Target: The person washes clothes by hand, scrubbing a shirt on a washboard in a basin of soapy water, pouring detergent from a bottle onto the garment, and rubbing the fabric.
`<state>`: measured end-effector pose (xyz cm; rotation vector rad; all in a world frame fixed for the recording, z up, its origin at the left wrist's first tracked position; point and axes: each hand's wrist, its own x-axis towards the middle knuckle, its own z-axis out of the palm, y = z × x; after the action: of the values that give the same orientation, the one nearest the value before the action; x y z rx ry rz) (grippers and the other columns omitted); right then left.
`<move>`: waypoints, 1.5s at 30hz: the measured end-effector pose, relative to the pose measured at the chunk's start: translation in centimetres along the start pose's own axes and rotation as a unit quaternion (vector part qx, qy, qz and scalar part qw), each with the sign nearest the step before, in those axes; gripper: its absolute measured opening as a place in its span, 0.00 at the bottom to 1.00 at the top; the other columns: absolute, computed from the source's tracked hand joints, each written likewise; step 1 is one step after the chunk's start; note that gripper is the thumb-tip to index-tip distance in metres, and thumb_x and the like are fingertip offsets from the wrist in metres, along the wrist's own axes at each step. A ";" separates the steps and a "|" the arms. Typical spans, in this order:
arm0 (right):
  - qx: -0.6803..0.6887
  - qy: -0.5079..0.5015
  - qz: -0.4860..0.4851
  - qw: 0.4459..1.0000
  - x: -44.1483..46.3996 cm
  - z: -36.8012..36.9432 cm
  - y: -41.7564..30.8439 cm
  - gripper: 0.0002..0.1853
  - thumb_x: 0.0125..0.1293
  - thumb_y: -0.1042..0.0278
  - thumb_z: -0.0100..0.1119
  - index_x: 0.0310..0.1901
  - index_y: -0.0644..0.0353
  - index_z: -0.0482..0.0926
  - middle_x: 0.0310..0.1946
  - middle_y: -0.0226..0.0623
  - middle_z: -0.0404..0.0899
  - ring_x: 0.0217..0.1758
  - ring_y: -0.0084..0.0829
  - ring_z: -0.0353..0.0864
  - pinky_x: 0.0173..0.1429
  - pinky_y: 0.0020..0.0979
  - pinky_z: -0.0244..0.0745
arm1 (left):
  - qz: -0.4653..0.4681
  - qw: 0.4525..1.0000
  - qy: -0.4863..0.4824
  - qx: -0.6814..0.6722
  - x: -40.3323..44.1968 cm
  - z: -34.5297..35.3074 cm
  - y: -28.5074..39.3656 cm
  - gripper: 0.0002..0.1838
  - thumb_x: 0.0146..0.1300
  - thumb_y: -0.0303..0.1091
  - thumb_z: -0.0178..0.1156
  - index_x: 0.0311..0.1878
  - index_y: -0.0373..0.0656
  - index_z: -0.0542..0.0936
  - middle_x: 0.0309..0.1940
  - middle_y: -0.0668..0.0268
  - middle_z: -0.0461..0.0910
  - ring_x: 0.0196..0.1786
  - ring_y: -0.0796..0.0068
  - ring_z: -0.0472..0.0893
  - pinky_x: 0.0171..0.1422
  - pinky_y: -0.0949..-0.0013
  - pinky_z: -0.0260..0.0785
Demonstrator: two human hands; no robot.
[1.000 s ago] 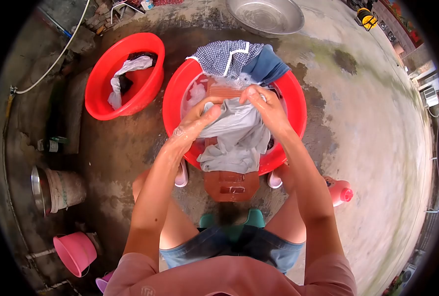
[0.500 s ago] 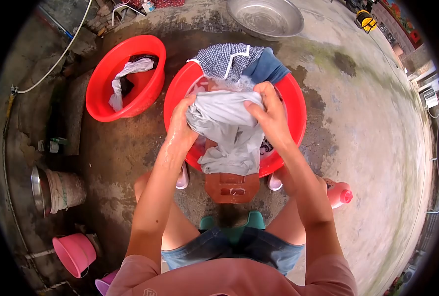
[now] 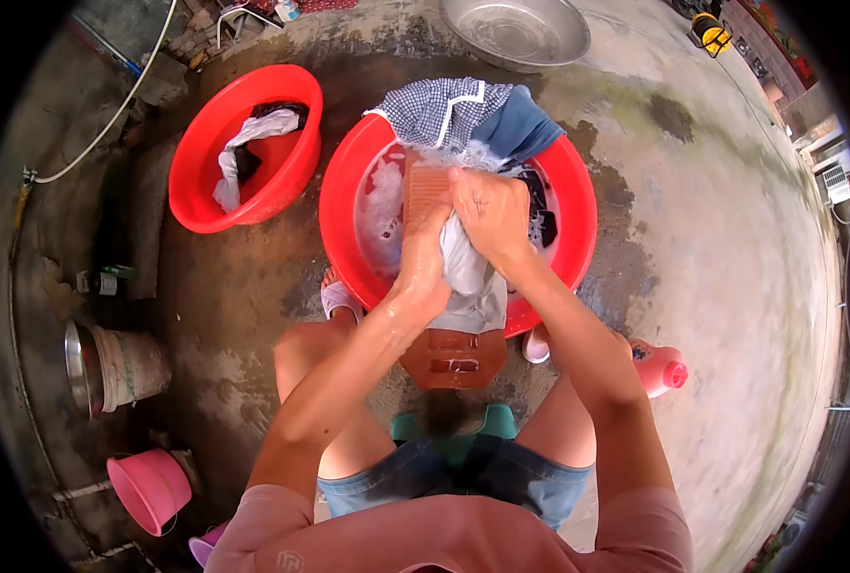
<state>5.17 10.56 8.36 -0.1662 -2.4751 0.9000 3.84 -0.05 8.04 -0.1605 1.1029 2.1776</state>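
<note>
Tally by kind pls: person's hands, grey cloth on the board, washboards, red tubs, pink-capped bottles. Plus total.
Hands: 2
Grey cloth: 1
Washboard: 1
Red tubs: 2
Pink-capped bottle: 1
Total: 7

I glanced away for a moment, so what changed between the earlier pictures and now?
The left hand moved right and the right hand slightly left, meeting above the washboard. The grey cloth, earlier spread between them, is now bunched beneath them. The checked cloth and blue cloth stay over the far rim of the red basin in front.
</note>
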 end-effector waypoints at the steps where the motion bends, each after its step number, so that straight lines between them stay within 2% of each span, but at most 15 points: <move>1: 0.050 -0.031 -0.003 0.998 -0.2 -0.2 0.1 0.14 0.62 0.61 0.53 0.26 0.63 0.72 0.19 0.43 0.69 0.25 0.28 0.75 0.32 0.27 0.68 | -0.006 1.000 -0.006 0.005 -0.3 -0.4 0.5 0.18 0.66 0.44 0.47 0.51 0.41 0.71 0.43 0.65 0.75 0.45 0.75 0.76 0.49 0.70 0.69; 4: 0.303 -0.103 0.041 0.947 0.0 -1.0 0.7 0.13 0.59 0.62 0.59 0.36 0.62 0.70 0.26 0.33 0.73 0.32 0.21 0.72 0.38 0.24 0.67 | -0.036 0.990 -0.126 0.044 0.3 -2.2 3.8 0.24 0.65 0.51 0.48 0.53 0.39 0.69 0.44 0.63 0.75 0.47 0.74 0.76 0.53 0.70 0.67; 7: 0.405 -0.183 0.027 0.895 -0.2 -2.5 2.2 0.17 0.58 0.62 0.61 0.43 0.60 0.68 0.34 0.29 0.73 0.39 0.21 0.71 0.44 0.25 0.67 | 0.142 0.883 -0.161 0.417 -0.2 -2.1 5.1 0.19 0.58 0.43 0.60 0.46 0.40 0.72 0.38 0.68 0.75 0.40 0.80 0.75 0.43 0.76 0.66; 10: 0.351 -0.258 0.023 0.900 -0.8 -3.0 2.9 0.21 0.56 0.63 0.63 0.48 0.61 0.67 0.39 0.32 0.72 0.40 0.23 0.72 0.46 0.27 0.67 | -0.019 0.860 -0.200 0.470 0.6 -3.9 5.5 0.14 0.54 0.38 0.63 0.39 0.41 0.74 0.32 0.72 0.74 0.34 0.84 0.72 0.37 0.79 0.63; 15: -0.092 -0.393 0.001 0.915 -2.5 -2.0 5.0 0.20 0.47 0.66 0.60 0.44 0.64 0.73 0.32 0.45 0.76 0.41 0.40 0.77 0.46 0.35 0.70 | 0.039 0.966 -0.241 0.086 -0.5 -5.9 5.9 0.12 0.54 0.36 0.60 0.37 0.40 0.73 0.30 0.70 0.75 0.33 0.84 0.73 0.36 0.77 0.64; 22: 0.178 -0.360 0.143 0.904 -2.0 -5.0 7.4 0.25 0.52 0.60 0.51 0.52 0.62 0.73 0.47 0.46 0.76 0.52 0.40 0.73 0.54 0.39 0.66 | -0.004 0.952 -0.269 -0.146 -0.6 -8.5 7.5 0.33 0.57 0.51 0.56 0.56 0.32 0.67 0.51 0.54 0.73 0.52 0.60 0.75 0.57 0.60 0.67; 23: 0.276 -0.348 0.147 0.884 -1.8 -5.7 7.9 0.25 0.54 0.58 0.51 0.53 0.64 0.72 0.49 0.44 0.75 0.55 0.38 0.71 0.56 0.38 0.65 | 0.039 0.902 -0.366 -0.225 -1.1 -7.8 8.2 0.40 0.56 0.58 0.55 0.61 0.33 0.62 0.57 0.52 0.67 0.59 0.59 0.69 0.64 0.56 0.59; 27: 0.774 -0.134 0.221 0.579 0.3 -8.3 5.5 0.39 0.63 0.34 0.35 0.65 0.58 0.55 0.64 0.44 0.58 0.65 0.37 0.60 0.68 0.39 0.54 | 0.067 0.973 -0.193 -0.109 2.5 -8.6 10.2 0.51 0.51 0.74 0.42 0.67 0.39 0.52 0.67 0.57 0.53 0.69 0.60 0.54 0.72 0.55 0.43; 30: 0.743 -0.133 0.250 0.607 -1.9 -4.1 4.0 0.39 0.61 0.37 0.44 0.64 0.61 0.56 0.65 0.38 0.57 0.65 0.37 0.60 0.67 0.40 0.54 | -0.063 0.991 -0.119 -0.007 2.9 -6.3 4.5 0.35 0.62 0.57 0.47 0.64 0.43 0.58 0.62 0.62 0.62 0.62 0.65 0.66 0.63 0.59 0.62; 33: 0.534 -0.146 0.253 0.793 -3.6 -1.5 0.0 0.29 0.60 0.55 0.57 0.57 0.64 0.64 0.51 0.37 0.70 0.58 0.31 0.68 0.59 0.34 0.64 | -0.098 0.984 -0.152 -0.002 3.3 -4.9 0.3 0.23 0.65 0.45 0.49 0.59 0.44 0.65 0.55 0.65 0.69 0.56 0.69 0.71 0.56 0.63 0.68; 36: 0.107 -0.020 -0.061 0.992 -4.3 2.0 -0.1 0.15 0.50 0.60 0.61 0.31 0.64 0.75 0.23 0.40 0.75 0.27 0.38 0.77 0.30 0.33 0.70 | 0.004 0.998 -0.053 -0.023 3.5 -3.4 -3.0 0.18 0.65 0.44 0.47 0.52 0.44 0.70 0.48 0.65 0.73 0.51 0.71 0.74 0.53 0.64 0.68; 38: 0.001 0.126 -0.121 0.985 -1.8 1.7 -0.3 0.13 0.42 0.61 0.62 0.18 0.63 0.74 0.12 0.46 0.70 0.14 0.46 0.72 0.18 0.36 0.66 | 0.036 0.993 0.109 -0.006 1.0 -0.6 -3.7 0.15 0.65 0.44 0.46 0.46 0.45 0.72 0.43 0.65 0.75 0.47 0.72 0.75 0.51 0.64 0.69; 41: -0.019 0.072 -0.022 0.997 -0.9 1.5 -0.7 0.16 0.40 0.57 0.63 0.18 0.64 0.75 0.15 0.46 0.74 0.16 0.43 0.75 0.20 0.37 0.68 | -0.044 0.997 0.021 -0.059 2.0 -1.5 -2.6 0.14 0.65 0.45 0.47 0.45 0.46 0.72 0.43 0.65 0.75 0.46 0.74 0.75 0.52 0.67 0.68; 42: -0.029 0.100 -0.107 0.989 -2.2 2.1 -2.8 0.15 0.41 0.58 0.62 0.19 0.64 0.76 0.15 0.46 0.74 0.17 0.43 0.76 0.22 0.37 0.69 | -0.043 0.889 -0.372 -0.264 5.4 -7.0 -5.1 0.15 0.65 0.44 0.47 0.47 0.45 0.71 0.44 0.66 0.74 0.47 0.74 0.74 0.53 0.69 0.67; 45: 0.007 0.083 -0.091 0.992 -3.5 3.2 -1.3 0.14 0.44 0.60 0.60 0.24 0.65 0.78 0.17 0.51 0.74 0.21 0.48 0.77 0.32 0.37 0.74 | -0.049 0.984 -0.124 -0.116 3.1 -3.7 -4.2 0.18 0.67 0.43 0.41 0.50 0.41 0.71 0.48 0.64 0.74 0.51 0.70 0.73 0.57 0.65 0.65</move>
<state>6.70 6.78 5.69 -0.0096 -2.2883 0.7923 3.39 0.52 1.71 -0.0423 0.6882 2.1628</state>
